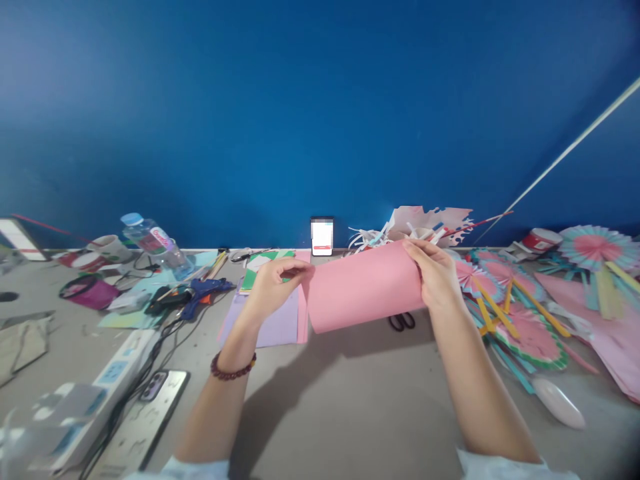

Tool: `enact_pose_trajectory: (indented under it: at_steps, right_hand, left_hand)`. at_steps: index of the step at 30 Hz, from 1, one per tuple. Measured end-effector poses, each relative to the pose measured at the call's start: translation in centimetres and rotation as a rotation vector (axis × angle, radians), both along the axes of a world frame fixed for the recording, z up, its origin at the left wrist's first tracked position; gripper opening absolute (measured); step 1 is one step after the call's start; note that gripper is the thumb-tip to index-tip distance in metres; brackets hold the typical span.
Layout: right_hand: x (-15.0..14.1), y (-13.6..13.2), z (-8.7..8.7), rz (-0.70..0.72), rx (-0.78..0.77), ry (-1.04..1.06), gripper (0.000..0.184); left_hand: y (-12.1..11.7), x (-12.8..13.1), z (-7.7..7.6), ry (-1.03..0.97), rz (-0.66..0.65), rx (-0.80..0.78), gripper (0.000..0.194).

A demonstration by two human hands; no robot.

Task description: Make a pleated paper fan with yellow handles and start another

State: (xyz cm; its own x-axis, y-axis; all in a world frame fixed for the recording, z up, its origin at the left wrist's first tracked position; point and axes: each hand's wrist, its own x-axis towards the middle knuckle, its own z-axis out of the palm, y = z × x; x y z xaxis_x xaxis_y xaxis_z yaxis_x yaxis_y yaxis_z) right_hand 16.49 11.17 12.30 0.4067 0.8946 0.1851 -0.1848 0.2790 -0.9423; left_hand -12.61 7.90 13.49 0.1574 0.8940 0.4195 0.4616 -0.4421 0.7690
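Though cluttered, a grey table (360, 413) against a blue wall (320, 120), left hand (274, 283) and right hand (440, 275) pinching pink paper (365, 287).

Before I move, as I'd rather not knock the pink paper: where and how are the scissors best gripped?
Grip the scissors by their black loops, right hand coming in low from the near side, I'd say: the loops look flat on the table and face you, while the raised pink paper hides the blades.
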Motion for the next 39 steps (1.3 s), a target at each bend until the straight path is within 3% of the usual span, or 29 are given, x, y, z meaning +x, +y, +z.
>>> enact_pose_trajectory:
  at_steps: [8, 12, 18, 23, 26, 32, 39]
  right_hand:
    - [-0.1, -0.4, 0.5, 0.052, -0.043, -0.003, 0.019]
    - [-0.2, -0.5, 0.7, 0.078, -0.116, 0.020, 0.031]
    - [0.9, 0.5, -0.4, 0.303, -0.285, -0.133, 0.040]
    - [1.5, 1.7, -2.6, 0.530, -0.424, -0.396, 0.031]
    - [1.2, 2.5, -4.2, 0.617, -0.507, -0.646, 0.022]
    - [0.9, 3.7, -7.0, 0.539, -0.553, -0.982, 0.017]
    - [0.6, 4.0, -7.9, 0.488, -0.526, -1.261, 0.014]
  left_hand:
    - [0.1, -0.1, -0.2, -0.011, 0.014, -0.043, 0.017]
    - [0.2, -0.2, -0.2, 0.013, 0.040, -0.064, 0.020]
    - [1.3, -1.0, -1.0, 0.053, 0.069, -0.236, 0.022]
    - [3.0, -2.0, -3.6, 0.061, -0.079, -0.492, 0.019]
    - [4.1, -2.3, -5.8, 0.122, -0.101, -0.579, 0.016]
    - [5.6, -1.8, -9.2, 0.249, -0.099, -0.534, 0.019]
    - [6.0, -1.3, -10.7, 0.405, -0.080, -0.422, 0.018]
